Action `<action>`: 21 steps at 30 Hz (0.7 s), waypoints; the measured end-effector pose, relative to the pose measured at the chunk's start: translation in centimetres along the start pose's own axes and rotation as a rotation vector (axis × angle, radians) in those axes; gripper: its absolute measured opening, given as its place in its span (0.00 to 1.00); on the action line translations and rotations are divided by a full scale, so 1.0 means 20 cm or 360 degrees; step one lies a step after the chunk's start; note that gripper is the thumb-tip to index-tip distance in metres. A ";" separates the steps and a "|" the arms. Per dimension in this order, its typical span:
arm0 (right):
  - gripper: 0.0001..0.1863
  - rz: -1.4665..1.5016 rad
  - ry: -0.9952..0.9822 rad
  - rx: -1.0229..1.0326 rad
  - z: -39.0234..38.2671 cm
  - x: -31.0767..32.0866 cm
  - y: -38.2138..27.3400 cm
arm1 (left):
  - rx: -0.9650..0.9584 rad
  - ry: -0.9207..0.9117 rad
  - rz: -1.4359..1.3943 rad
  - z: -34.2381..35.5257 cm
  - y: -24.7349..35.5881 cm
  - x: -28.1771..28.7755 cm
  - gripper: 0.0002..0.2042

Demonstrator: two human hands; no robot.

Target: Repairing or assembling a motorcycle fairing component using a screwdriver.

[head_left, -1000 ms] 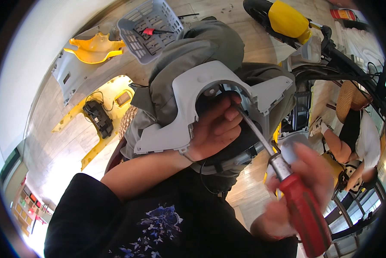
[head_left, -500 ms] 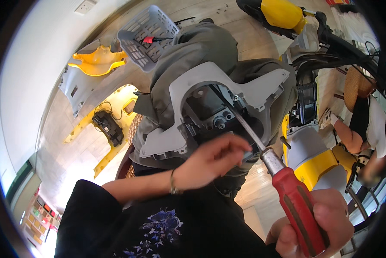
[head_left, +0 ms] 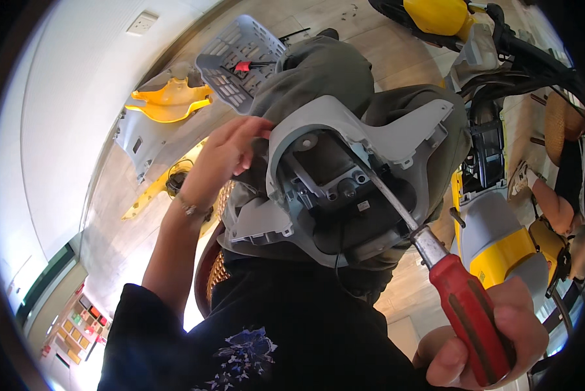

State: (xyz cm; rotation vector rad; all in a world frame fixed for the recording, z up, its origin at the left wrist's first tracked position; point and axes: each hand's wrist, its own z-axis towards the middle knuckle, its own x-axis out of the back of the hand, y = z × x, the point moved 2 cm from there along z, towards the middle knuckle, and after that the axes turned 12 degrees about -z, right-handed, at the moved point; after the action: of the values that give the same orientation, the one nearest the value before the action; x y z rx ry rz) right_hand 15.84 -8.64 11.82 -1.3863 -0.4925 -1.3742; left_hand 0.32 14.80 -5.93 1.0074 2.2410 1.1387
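Note:
A grey plastic scooter panel (head_left: 335, 114) with a rounded arch lies across my lap, over a dark housing (head_left: 364, 212) with bosses and a rectangular pocket. My right hand (head_left: 524, 326), at lower right, is closed around the red handle of a long screwdriver (head_left: 465, 313). Its metal shaft slants up and left into the recess, where its tip is hard to make out against the dark parts. My left hand (head_left: 230, 150) curls its fingers at the panel's left rim beside my thigh; some fingertips are hidden.
A grey slotted basket (head_left: 224, 55) holding a red-and-black tool stands on the floor, far left. Yellow panels (head_left: 172, 101) lie below it. At right are a partly stripped yellow-and-grey scooter (head_left: 494, 251) and another person (head_left: 553, 202). Behind my left side is a woven seat (head_left: 217, 270).
My left hand has moved from over the housing up and left to the panel's rim, uncovering the housing. The screwdriver stays in my right hand. The whole view has shifted slightly.

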 end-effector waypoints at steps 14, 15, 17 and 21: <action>0.14 0.0421 -0.0031 0.0445 -0.45 0.17 0.20 | 0.0366 -0.0291 -0.0537 -0.01 -0.04 -0.20 0.16; 0.18 0.0470 -0.0506 0.0131 -0.56 0.19 0.23 | 0.0245 -0.0326 -0.0450 -0.01 -0.03 -0.21 0.17; 0.18 0.0099 -0.0267 0.0344 -0.61 0.16 0.26 | 0.0211 -0.0199 -0.0492 -0.02 -0.02 -0.25 0.16; 0.17 -0.1428 0.0638 0.1133 -0.69 0.06 0.25 | 0.0149 -0.0168 -0.0614 -0.01 -0.05 -0.25 0.14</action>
State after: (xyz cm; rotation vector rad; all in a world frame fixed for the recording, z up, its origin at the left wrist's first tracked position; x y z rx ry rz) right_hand 14.20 -22.58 7.77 -0.2577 -1.2661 -1.8460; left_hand 2.98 10.51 -6.33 0.6118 2.2890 0.8018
